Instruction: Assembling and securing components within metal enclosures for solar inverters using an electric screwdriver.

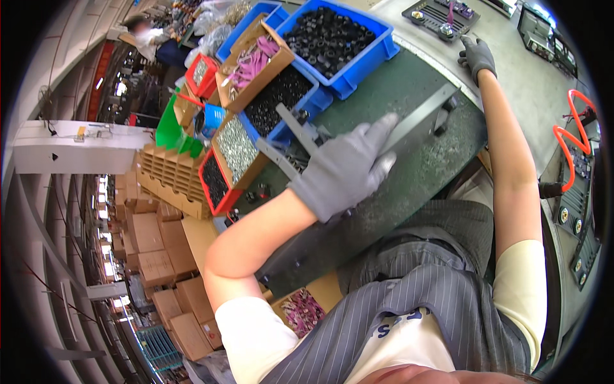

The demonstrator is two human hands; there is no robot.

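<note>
My left hand, in a grey glove, is closed on the edge of a long, dark metal panel, thumb on one side and fingers on the other. The panel lies over the green work mat, tilted across it. Black fittings show at its far right end, and two narrow bars stick out beyond my hand on the left. My right hand, also gloved in grey, reaches forward with its fingers apart and nothing seen in them. Just beyond it lies a black panel with round brass-coloured fittings and a purple strip.
Blue bins of black parts stand at the far left of the mat. Beside them are a cardboard box of purple pieces and a tray of silver screws. An orange coiled hose and more black panels are at right.
</note>
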